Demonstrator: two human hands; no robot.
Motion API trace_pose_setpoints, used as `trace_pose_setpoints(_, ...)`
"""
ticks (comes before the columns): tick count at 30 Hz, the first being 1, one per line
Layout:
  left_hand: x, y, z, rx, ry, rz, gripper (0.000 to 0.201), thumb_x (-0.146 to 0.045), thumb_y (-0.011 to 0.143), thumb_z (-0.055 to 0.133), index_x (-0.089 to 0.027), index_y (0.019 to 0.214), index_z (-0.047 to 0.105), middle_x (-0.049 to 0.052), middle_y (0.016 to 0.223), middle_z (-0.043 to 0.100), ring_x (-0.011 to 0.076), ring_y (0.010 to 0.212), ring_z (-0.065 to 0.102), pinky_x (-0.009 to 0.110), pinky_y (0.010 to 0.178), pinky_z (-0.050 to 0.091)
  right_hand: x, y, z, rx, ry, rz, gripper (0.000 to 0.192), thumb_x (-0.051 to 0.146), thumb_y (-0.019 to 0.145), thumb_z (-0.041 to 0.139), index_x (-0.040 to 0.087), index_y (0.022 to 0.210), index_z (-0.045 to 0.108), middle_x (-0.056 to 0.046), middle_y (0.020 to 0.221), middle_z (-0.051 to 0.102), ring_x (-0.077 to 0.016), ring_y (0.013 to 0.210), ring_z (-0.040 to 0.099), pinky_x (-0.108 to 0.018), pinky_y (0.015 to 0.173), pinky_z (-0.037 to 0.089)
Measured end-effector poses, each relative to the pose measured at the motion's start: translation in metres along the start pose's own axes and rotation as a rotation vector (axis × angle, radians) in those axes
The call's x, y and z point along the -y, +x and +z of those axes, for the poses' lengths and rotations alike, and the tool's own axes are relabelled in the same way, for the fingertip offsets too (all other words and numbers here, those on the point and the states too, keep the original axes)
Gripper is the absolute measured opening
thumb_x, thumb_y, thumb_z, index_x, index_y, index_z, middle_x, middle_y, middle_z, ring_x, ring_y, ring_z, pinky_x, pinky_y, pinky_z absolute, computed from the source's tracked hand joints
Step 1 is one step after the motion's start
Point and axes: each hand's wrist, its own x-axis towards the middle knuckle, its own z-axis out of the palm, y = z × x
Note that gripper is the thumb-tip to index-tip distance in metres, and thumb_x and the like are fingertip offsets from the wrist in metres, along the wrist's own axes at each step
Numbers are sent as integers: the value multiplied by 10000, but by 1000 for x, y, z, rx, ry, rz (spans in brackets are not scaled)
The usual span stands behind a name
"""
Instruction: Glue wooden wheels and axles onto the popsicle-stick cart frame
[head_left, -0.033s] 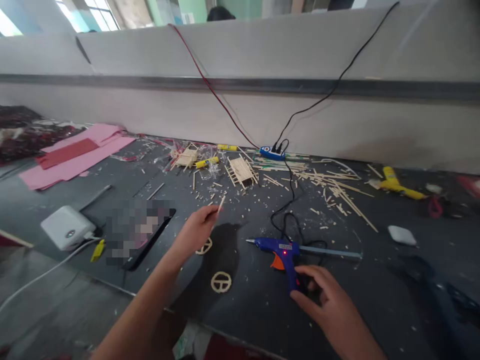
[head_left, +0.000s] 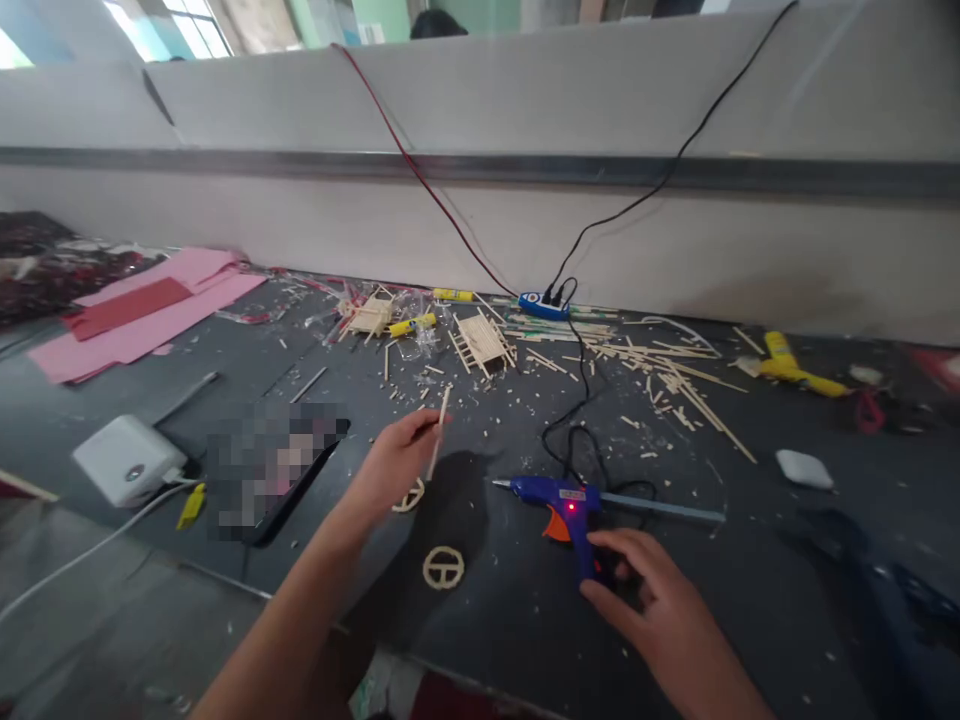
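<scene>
Pale stick [head_left: 441,428] seemingly more upright

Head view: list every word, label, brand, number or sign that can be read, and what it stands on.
No text can be read with certainty.
Label on the glue gun: too small and blurred.
Oval badge on the white box: too small.
Markings on the blue power strip: too small.

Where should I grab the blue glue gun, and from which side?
Probably by the handle, coming from the near right, where your right hand is. The glue gun lies flat, handle pointing toward you; the orange trigger sits left of it and the nozzle points left, so that side keeps fingers off the tip, possibly hot since a red light is lit.
</scene>
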Motion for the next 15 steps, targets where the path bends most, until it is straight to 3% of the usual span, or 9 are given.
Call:
trace_pose_setpoints(4, -20, -10, 14, 10, -629, -112, 207, -340, 755, 585, -164, 863, 597, 9, 763, 592, 134, 703, 567, 266, 694, 466, 11, 5, 7, 25, 4, -3, 295, 395, 756, 580, 320, 1039, 608, -30, 1116, 550, -178, 881, 584, -271, 761, 491)
trace_pose_setpoints(9, -20, -22, 29, -29, -812, -184, 118, -247, 718, 646, -156, 750, 578, -17, 665, 583, 82, 611, 547, 194, 598, 436, 16, 3, 7, -1, 42, -4, 297, 391, 742, 590, 296, 1022, 615, -41, 1120, 558, -187, 884, 584, -282, 753, 496)
trace_pose_setpoints(12, -22, -29, 34, 25, -800, -193, 122, -240, 713, 652, -149, 736, 575, -15, 613, 590, 83, 566, 540, 194, 551, 428, 1, -4, -20, -138, -1, 45, 294, 436, 745, 568, 280, 991, 612, -44, 1117, 569, -186, 840, 584, -297, 741, 489)
trace_pose_setpoints(15, -29, -38, 36, 105, -745, -182, 127, -240, 726, 643, -143, 727, 561, 19, 652, 645, 108, 593, 580, 221, 577, 447, -37, -17, -69, -414, -92, 259, 425, 540, 722, 533, 285, 1058, 578, -52, 1088, 591, -225, 851, 595, -355, 773, 478)
